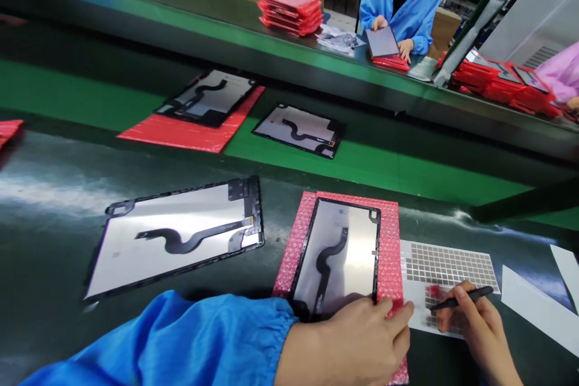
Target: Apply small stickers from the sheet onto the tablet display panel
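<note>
My left hand (pixel 348 344) lies across the lower right part of a display panel (pixel 357 253), its bent fingers somewhat apart over the pad's right edge; the thumb is hidden. Under that panel is a pink bubble-wrap pad (pixel 389 241). A curved black ribbon cable runs down the panel's silvery back. In my right hand (pixel 479 319) is a pair of black tweezers (pixel 465 297), pinched between thumb and fingers. Their tip points left over a white sheet of small grey square stickers (pixel 452 262), near a small red piece (pixel 434 291).
Another display panel (pixel 190 241) lies on the bench to the left. Beyond it, a panel (pixel 212 96) on a red sleeve (pixel 194 136) and another panel (pixel 301 129) lie on the green strip. White papers (pixel 538 307) sit at right. Across a raised ledge, a blue-sleeved person handles a panel.
</note>
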{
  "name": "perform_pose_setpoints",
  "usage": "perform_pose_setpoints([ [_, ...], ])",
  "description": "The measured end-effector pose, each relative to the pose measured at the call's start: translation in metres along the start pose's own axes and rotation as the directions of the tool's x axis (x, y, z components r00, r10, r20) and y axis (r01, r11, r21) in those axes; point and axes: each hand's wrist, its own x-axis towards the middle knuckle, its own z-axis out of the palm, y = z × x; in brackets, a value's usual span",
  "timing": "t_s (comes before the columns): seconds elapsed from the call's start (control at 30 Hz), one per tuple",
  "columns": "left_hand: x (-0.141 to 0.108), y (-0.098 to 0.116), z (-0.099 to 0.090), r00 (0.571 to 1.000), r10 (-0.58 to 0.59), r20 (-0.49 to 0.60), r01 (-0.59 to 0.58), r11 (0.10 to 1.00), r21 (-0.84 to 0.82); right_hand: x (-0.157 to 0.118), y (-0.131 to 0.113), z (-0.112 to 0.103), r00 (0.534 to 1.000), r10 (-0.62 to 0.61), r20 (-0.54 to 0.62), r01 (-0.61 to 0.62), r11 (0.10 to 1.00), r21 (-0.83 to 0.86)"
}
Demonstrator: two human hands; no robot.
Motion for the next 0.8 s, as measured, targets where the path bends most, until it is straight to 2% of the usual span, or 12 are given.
perform_pose_setpoints([
  [0.1,-0.014,-0.004,-0.016,0.998,0.032,-0.053,-0.031,0.999,0.005,0.005,-0.014,0.013,0.999,-0.033,0.036,0.032,0.999,0.015],
  [0.17,-0.027,-0.008,-0.023,0.999,-0.011,-0.048,0.012,0.999,0.033,0.012,-0.028,0.032,0.995,-0.07,0.066,0.069,0.998,0.014],
  [0.23,-0.041,-0.012,-0.025,0.993,-0.119,-0.015,0.119,0.986,0.12,0.021,-0.044,0.06,0.99,-0.111,0.082,0.11,0.994,0.016],
  [0.3,-0.055,-0.019,-0.023,0.968,-0.247,0.048,0.232,0.949,0.213,0.03,-0.06,0.095,0.984,-0.145,0.107,0.143,0.989,0.023],
  [0.37,-0.066,-0.026,-0.02,0.94,-0.328,0.094,0.292,0.915,0.278,0.038,-0.074,0.132,0.974,-0.173,0.145,0.17,0.985,0.03],
  [0.43,-0.074,-0.034,-0.016,0.929,-0.351,0.115,0.304,0.904,0.301,0.047,-0.083,0.167,0.964,-0.186,0.192,0.183,0.982,0.038],
  [0.53,-0.077,-0.044,-0.01,0.946,-0.307,0.103,0.265,0.918,0.296,0.06,-0.086,0.207,0.952,-0.168,0.254,0.165,0.986,0.034],
  [0.63,-0.077,-0.049,-0.008,0.962,-0.264,0.065,0.24,0.937,0.253,0.071,-0.081,0.225,0.95,-0.151,0.272,0.161,0.987,-0.012],
  [0.8,-0.077,-0.054,-0.01,0.969,-0.244,0.028,0.234,0.951,0.2,0.076,-0.076,0.225,0.954,-0.111,0.279,0.14,0.987,-0.085],
])
